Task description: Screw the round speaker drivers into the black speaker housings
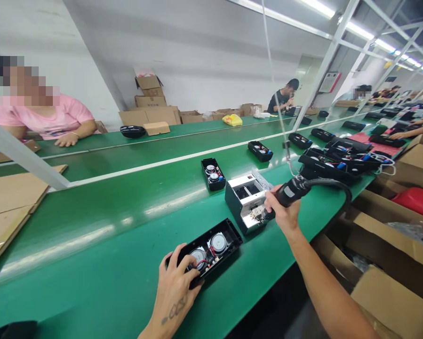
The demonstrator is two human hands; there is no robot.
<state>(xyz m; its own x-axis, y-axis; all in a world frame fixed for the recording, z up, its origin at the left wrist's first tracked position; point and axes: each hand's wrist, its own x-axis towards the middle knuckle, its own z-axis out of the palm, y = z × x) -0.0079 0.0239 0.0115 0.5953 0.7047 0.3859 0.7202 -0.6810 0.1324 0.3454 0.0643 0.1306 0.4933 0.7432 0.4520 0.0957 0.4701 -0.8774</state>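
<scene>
My left hand (178, 278) grips the near-left end of a black speaker housing (228, 255) that lies open side up on the green table. Two round silver speakers (218, 243) and thin red wires show inside it. My right hand (283, 209) is wrapped round a black electric screwdriver (291, 190), which hangs from a cord. The tool's tip is at a silver and black screw feeder box (244, 200), just beyond the housing; the exact tip is hard to make out.
Two more open housings (213, 174) (260, 151) stand farther back on the green table (108, 254). Several black housings (334, 162) are piled at the right. Cardboard boxes (395, 301) line the right edge. A person in pink (45, 117) sits across, at the left.
</scene>
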